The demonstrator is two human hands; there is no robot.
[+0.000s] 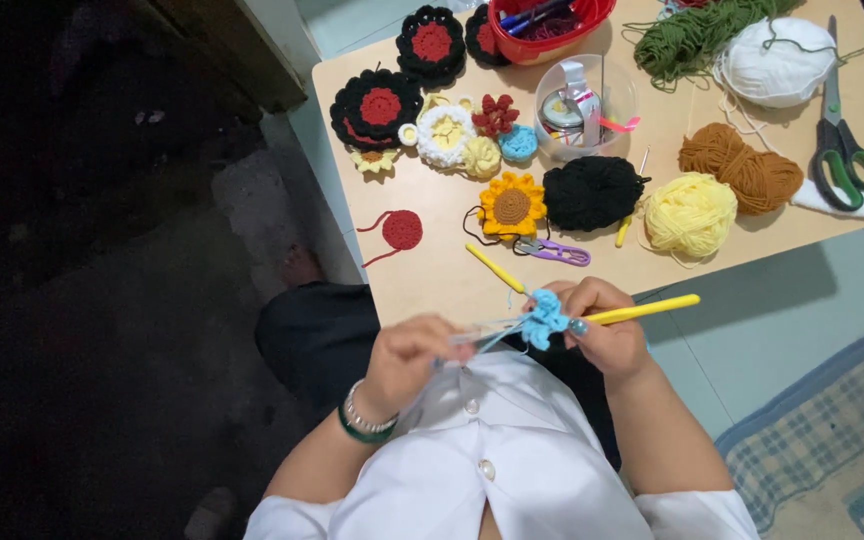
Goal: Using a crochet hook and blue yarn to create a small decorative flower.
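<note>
My right hand [604, 335] grips a yellow-handled crochet hook [652, 308] whose handle sticks out to the right. The same fingers pinch a small light-blue crochet flower [545, 318]. My left hand [407, 362], with bracelets on the wrist, is closed on a strand of blue yarn [487, 338] that runs from the flower. The strand area is blurred. Both hands hover above my lap, just in front of the low wooden table [432, 270].
On the table lie a second yellow hook [495, 268], purple thread snips [555, 251], a sunflower piece [512, 205], a red round [402, 230], black-and-red rounds [379, 106], black [592, 192], yellow [691, 213], brown [739, 168], white [778, 62] and green [692, 35] yarn, green-handled scissors [842, 140], a clear tub [584, 108] and a red basket [550, 25].
</note>
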